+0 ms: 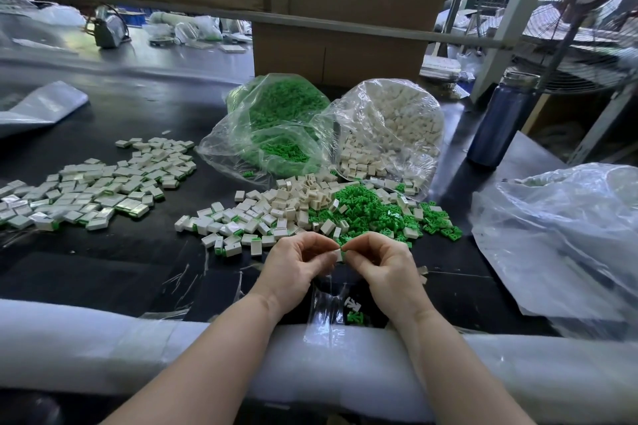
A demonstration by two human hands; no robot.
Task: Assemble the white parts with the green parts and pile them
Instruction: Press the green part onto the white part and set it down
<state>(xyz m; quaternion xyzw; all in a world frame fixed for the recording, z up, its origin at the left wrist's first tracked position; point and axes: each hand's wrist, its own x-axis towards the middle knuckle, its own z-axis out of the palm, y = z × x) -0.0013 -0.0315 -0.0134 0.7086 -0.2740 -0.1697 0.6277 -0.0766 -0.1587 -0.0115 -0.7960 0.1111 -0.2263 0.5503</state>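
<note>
Pinching together just in front of the body, the left hand [297, 269] and right hand [383, 269] hold a small white part [338, 255] between curled fingertips; most of it is hidden, and any green piece in it cannot be made out. Just beyond the hands lie loose white parts [293, 200] and green parts [366, 210], with finished pieces [93, 183] far to the left.
</note>
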